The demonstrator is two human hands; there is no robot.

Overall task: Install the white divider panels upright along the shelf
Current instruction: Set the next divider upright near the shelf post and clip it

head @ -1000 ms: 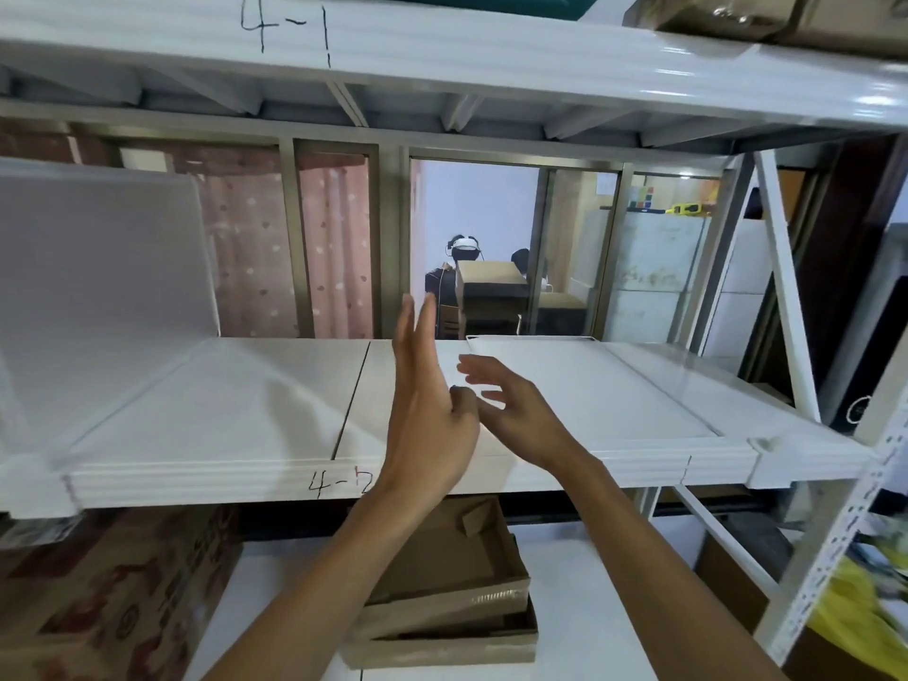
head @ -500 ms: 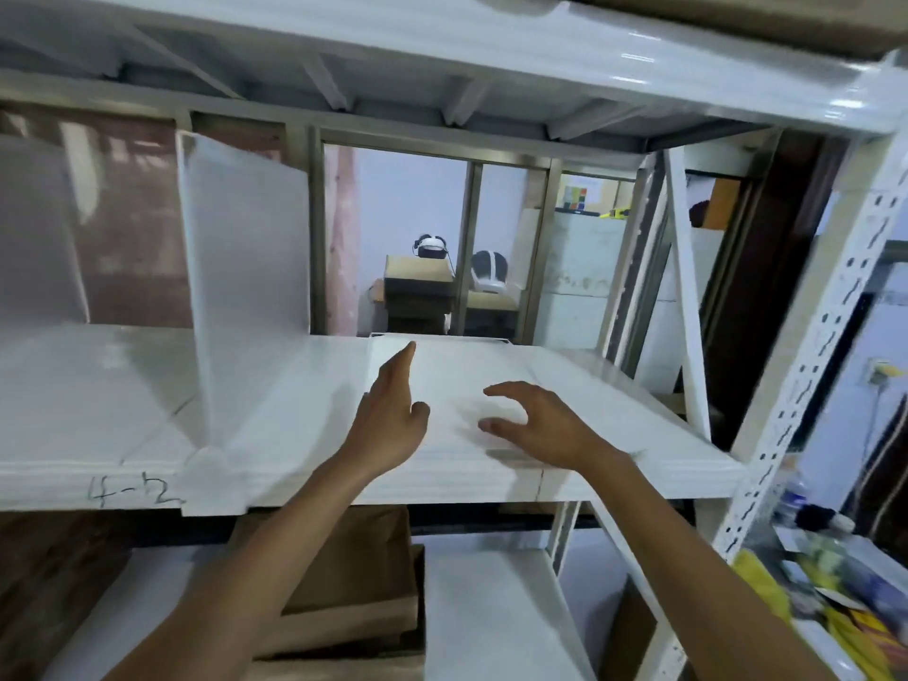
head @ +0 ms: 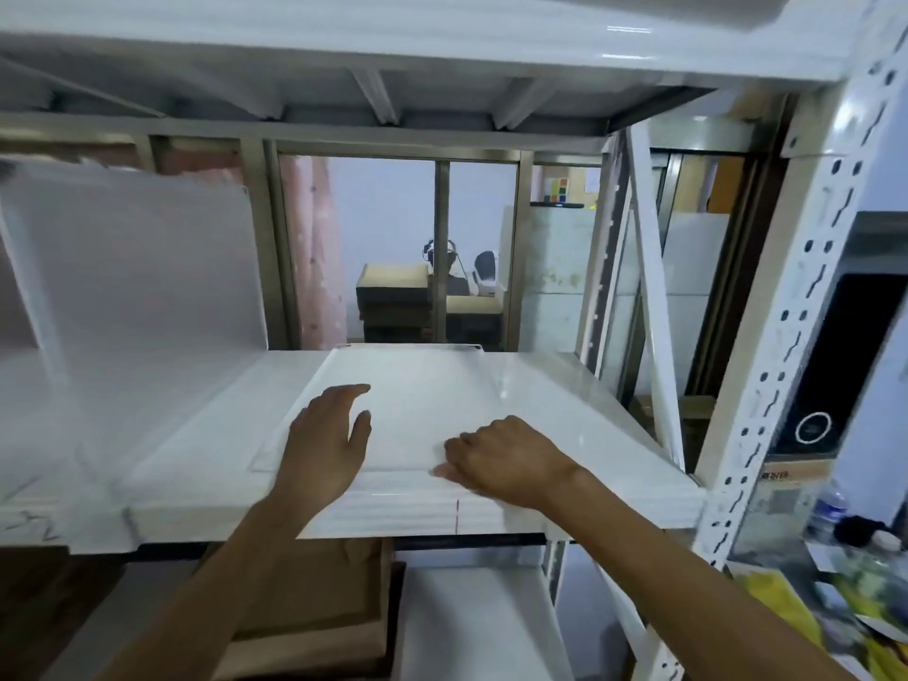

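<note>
A white divider panel [head: 422, 385] lies flat on the right part of the white shelf [head: 196, 503]. My left hand [head: 326, 442] rests palm-down on the panel's near left corner, fingers apart. My right hand [head: 506, 457] has its fingers curled over the panel's near edge, thumb at the shelf's front lip. One white divider panel [head: 142, 277] stands upright on the left part of the shelf. Whether my right hand grips the flat panel or just touches it is unclear.
A perforated white upright post [head: 786, 336] and a slanted brace [head: 653, 297] close the shelf's right end. The shelf above [head: 393, 36] hangs low overhead. Cardboard boxes [head: 314, 616] sit below the shelf. Bottles and clutter [head: 845, 548] lie at lower right.
My view has swung right along the shelf, so the upright panel now sits further left. Both hands have dropped onto the flat panel; my right hand's fingers have curled at its near edge.
</note>
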